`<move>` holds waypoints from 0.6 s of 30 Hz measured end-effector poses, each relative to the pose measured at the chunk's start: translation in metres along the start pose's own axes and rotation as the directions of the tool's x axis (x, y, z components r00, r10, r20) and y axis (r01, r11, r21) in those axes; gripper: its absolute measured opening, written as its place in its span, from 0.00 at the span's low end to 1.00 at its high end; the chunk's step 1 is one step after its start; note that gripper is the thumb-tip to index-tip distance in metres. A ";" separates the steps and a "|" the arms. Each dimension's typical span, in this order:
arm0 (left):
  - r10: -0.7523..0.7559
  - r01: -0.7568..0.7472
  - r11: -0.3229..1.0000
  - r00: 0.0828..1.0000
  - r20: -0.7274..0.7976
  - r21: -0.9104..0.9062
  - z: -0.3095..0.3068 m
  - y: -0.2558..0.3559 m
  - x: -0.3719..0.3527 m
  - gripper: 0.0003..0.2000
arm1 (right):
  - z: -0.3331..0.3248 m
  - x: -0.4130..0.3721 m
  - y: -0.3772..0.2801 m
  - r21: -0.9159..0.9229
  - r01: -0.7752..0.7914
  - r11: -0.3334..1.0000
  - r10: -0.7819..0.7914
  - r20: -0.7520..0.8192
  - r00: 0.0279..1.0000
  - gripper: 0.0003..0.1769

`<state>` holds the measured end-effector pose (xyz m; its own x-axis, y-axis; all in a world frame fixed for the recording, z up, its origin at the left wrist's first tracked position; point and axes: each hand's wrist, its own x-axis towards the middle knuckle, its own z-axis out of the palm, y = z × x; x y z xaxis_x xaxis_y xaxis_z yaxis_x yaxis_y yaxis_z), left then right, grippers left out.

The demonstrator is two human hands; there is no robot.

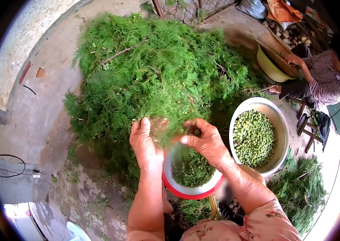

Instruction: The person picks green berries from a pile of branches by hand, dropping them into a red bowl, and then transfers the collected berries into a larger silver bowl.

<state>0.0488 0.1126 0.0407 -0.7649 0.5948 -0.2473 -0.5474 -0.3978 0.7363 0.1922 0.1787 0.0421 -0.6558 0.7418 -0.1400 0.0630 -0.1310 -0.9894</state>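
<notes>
My left hand (146, 142) is closed on a feathery green sprig (164, 135), thumb pointing up. My right hand (207, 143) is beside it with curled fingers and the thumb near the forefinger. Something small and dark green shows between those fingers, too blurred to name. Below both hands is a white basin with a red rim (171, 189), partly filled with green berry-like cones and leafy bits (192, 172). To the right stands a metal basin (285, 138), which holds many pale green round cones (255, 136).
A large heap of cut green branches (150, 68) spreads ahead of me. More greenery (300, 188) lies at right. At the upper right a person (324, 76) sits near a yellow tub (268, 66). A wooden stool (310, 134) and a cable (17, 156) are at the sides.
</notes>
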 end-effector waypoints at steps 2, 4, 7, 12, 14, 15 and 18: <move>-0.029 0.029 0.999 1.000 0.002 0.015 0.003 -0.003 -0.003 0.06 | 0.004 -0.001 0.004 -0.178 0.018 0.984 -0.026 -0.040 0.999 0.19; -0.054 0.053 0.998 0.998 0.017 0.026 0.004 -0.004 -0.005 0.06 | 0.007 0.003 0.015 -0.214 0.093 0.972 -0.107 -0.054 0.993 0.16; -0.060 0.060 0.998 0.998 -0.010 0.020 0.000 -0.005 -0.004 0.07 | 0.006 0.002 0.011 -0.128 0.000 0.992 -0.006 -0.052 0.999 0.12; 0.074 -0.083 0.996 0.979 -0.191 -0.039 -0.011 0.010 0.010 0.07 | -0.011 -0.007 -0.019 -0.058 -0.101 0.993 0.091 -0.157 0.983 0.08; 0.088 -0.104 0.992 0.973 -0.212 -0.067 -0.017 0.013 0.015 0.08 | -0.026 -0.009 -0.014 0.154 -0.128 0.980 0.105 0.150 0.983 0.12; 0.070 -0.093 0.992 0.972 -0.224 -0.091 -0.015 0.015 0.014 0.08 | -0.031 -0.011 -0.015 0.069 -0.150 0.986 0.119 0.329 0.937 0.14; 0.054 -0.084 0.989 0.973 -0.223 -0.125 -0.018 0.015 0.016 0.08 | -0.031 -0.016 -0.008 -0.148 0.146 0.978 -0.040 0.557 0.830 0.18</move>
<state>0.0222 0.1038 0.0369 -0.8501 0.4011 -0.3413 -0.5193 -0.5302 0.6702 0.2251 0.1881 0.0507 -0.9655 0.2546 -0.0552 0.0774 0.0778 -0.9940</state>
